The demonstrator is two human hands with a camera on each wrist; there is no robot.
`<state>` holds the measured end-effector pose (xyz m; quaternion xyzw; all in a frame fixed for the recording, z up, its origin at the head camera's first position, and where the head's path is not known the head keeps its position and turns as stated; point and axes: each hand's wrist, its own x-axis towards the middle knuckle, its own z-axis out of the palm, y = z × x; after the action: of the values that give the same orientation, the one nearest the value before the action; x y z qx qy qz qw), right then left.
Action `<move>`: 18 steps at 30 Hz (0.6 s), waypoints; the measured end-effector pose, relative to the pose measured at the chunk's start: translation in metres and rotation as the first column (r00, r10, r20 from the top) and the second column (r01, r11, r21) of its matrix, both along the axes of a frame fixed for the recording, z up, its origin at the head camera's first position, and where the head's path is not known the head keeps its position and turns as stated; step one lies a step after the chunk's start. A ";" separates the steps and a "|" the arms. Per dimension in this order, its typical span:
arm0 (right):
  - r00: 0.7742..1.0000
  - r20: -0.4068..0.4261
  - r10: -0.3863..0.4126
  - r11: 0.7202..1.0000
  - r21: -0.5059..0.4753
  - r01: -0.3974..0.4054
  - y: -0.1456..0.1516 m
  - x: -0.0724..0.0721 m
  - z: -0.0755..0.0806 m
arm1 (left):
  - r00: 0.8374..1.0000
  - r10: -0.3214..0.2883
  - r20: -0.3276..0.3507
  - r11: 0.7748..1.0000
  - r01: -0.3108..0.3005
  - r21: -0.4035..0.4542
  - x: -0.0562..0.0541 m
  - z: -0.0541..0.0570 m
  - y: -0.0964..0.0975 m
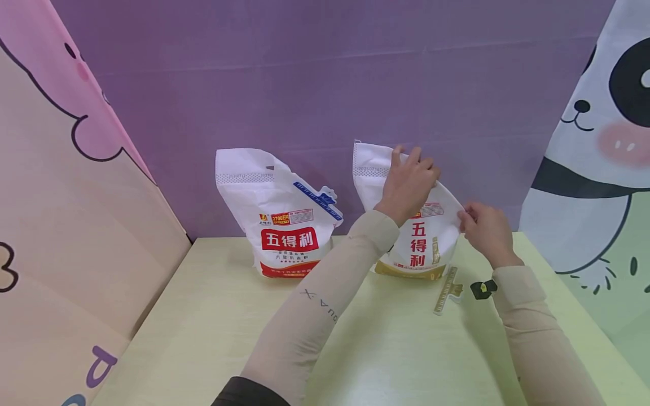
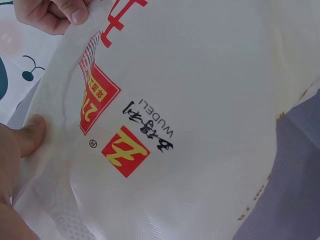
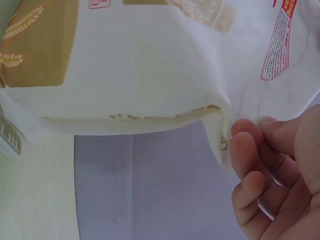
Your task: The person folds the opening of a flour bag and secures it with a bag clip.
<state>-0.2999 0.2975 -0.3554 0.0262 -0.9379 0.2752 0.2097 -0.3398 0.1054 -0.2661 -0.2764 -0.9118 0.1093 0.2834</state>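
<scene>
A white flour bag (image 1: 373,186) with red characters and a gold base stands upright on the table's right half. My left hand (image 1: 408,186) grips its slanted top edge, fingers over the back and thumb (image 2: 34,132) on the front. At the bag's right side, my right hand (image 1: 488,232) pinches the corner; in the right wrist view, thumb and forefinger (image 3: 245,145) meet on the folded plastic. Flat on the table below the right hand lies a gold, ruler-marked sealing clip (image 1: 446,292).
To the left stands a second white flour bag (image 1: 236,200) with a red label, a blue ruler-marked clip (image 1: 317,200) along its slanted edge. Behind the pale table (image 1: 203,327) hangs a purple cloth (image 1: 304,84). Cartoon-printed panels (image 1: 584,220) flank both sides.
</scene>
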 end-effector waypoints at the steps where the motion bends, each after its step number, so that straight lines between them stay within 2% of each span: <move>1: 1.000 0.001 0.000 1.000 -0.002 0.000 0.000 0.000 -0.001 | 1.000 0.000 -0.001 1.000 0.000 0.001 0.000 0.000 0.000; 18: 0.998 -0.035 -0.054 0.998 -0.042 0.052 0.004 0.005 -0.015 | 1.000 -0.010 -0.007 1.000 0.010 0.017 -0.002 -0.002 -0.004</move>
<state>-0.2947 0.3018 -0.3706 0.0020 -0.9285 0.2880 0.2344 -0.3420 0.1014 -0.2676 -0.2783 -0.9103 0.1009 0.2893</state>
